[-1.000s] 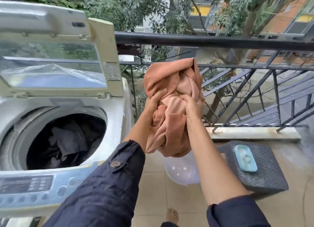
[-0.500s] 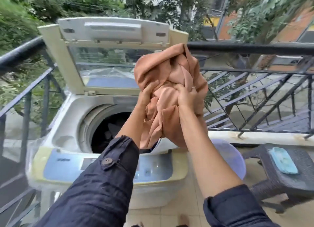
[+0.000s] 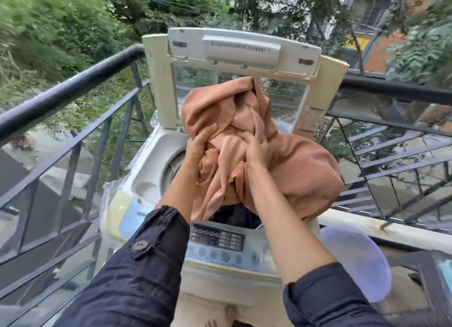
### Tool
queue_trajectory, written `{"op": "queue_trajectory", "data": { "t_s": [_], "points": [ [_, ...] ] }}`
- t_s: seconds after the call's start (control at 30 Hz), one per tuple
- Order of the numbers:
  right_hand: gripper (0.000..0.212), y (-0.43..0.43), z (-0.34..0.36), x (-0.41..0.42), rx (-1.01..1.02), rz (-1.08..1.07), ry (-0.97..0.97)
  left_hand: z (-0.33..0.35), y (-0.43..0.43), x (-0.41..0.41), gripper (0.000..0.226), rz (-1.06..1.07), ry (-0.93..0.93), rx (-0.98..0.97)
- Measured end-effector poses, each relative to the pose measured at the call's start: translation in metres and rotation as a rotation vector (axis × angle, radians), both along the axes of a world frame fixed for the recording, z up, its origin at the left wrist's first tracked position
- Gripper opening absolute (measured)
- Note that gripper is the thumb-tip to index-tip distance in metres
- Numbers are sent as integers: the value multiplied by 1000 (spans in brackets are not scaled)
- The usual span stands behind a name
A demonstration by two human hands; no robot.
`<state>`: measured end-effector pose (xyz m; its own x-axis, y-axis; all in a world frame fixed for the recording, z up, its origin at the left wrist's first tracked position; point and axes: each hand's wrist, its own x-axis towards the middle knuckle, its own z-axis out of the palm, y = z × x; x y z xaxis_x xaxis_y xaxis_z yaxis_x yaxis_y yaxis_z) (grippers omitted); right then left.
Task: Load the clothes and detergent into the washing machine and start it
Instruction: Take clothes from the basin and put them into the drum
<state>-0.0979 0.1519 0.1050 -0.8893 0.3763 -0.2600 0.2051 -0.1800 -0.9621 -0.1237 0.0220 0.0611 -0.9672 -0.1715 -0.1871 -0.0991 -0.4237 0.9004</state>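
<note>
Balcony washing machine (image 3: 146,180) now sits under the orange cloth (image 3: 305,175), left hand (image 3: 199,147) and right hand (image 3: 255,150) fingers (image 3: 263,144) clamping it.

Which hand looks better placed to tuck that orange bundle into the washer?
Probably the right hand, gripping the orange cloth next to the bulge hanging over the right edge of the washer; the left hand grips the opposite side.
</note>
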Motion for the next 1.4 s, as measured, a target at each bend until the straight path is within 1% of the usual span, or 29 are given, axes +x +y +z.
{"op": "queue_trajectory", "data": {
  "t_s": [0.07,0.13,0.17,0.23,0.27,0.3,0.37,0.4,0.43,0.47,0.5,0.57,0.63,0.73,0.77,0.83,0.9,0.97,1.03,1.07,1.1,1.13,1.17,1.23,1.27,1.33,1.4],
  "points": [
    [33,-11,-12,-9,-37,1,-15,1,-11,3,52,35,-38,-37],
    [41,-24,-18,-12,-88,31,-34,-6,-22,3,44,49,-26,-55],
    [39,-28,-22,-15,-107,42,-32,-7,-26,2,40,63,-31,-60],
    [26,-29,-26,-19,-134,46,-49,-10,-29,0,37,96,-54,-78],
    [27,-29,-29,-19,-151,37,-54,-13,-30,0,37,103,-67,-84],
    [32,-28,-36,-23,-183,33,-54,-14,-30,1,37,110,-90,-95],
    [46,-32,-46,-23,-243,33,-76,-20,-31,-1,30,98,-81,-89],
    [46,-32,-46,-21,-264,41,-100,-25,-32,-2,27,76,-71,-71],
    [40,-31,-51,-21,-282,30,-113,-31,-31,-3,29,62,-69,-69],
    [30,-30,-54,-22,-278,8,-107,-35,-30,-3,31,49,-76,-83],
    [27,-26,-61,-25,-268,3,-87,-42,-28,-5,32,40,-103,-100],
    [34,-22,-69,-31,-203,-2,-71,-49,-24,-7,33,42,-191,-139],
    [36,-17,-72,-34,-156,-26,-121,-47,-19,-4,34,34,-272,-163],
    [52,-10,-72,-36,-82,-54,-183,-54,-13,-6,31,61,-360,-257],
    [53,-8,-75,-37,-24,-44,-214,-59,-13,-7,32,66,-365,-284],
    [48,-4,-77,-37,41,-23,-238,-69,-14,-10,32,63,-365,-351],
    [38,-1,-81,-36,53,-32,-209,-79,-14,-13,50,7,-422,-478],
    [39,5,-88,-34,83,3,-207,-89,-13,-11,79,-48,-511,-574],
    [41,11,-96,-31,-2,94,-232,-102,-16,-12,111,-50,-560,-572],
    [38,12,-99,-29,-21,123,-286,-110,-18,-14,122,-49,-586,-577],
    [39,13,-101,-27,38,128,-379,-116,-20,-16,131,-36,-635,-594],
    [45,14,-104,-25,134,104,-473,-113,-19,-14,135,-31,-719,-598],
    [49,16,-107,-24,198,86,-531,-111,-16,-14,128,-29,-778,-601],
    [43,18,-113,-27,207,90,-565,-109,-12,-18,85,-9,-775,-606],
    [39,18,-114,-29,208,94,-577,-109,-10,-22,70,1,-737,-612],
    [36,21,-120,-36,234,125,-586,-108,-6,-27,55,-17,-694,-622],
    [36,24,-123,-40,269,148,-573,-108,-2,-29,47,-11,-685,-599]
  ]
}}
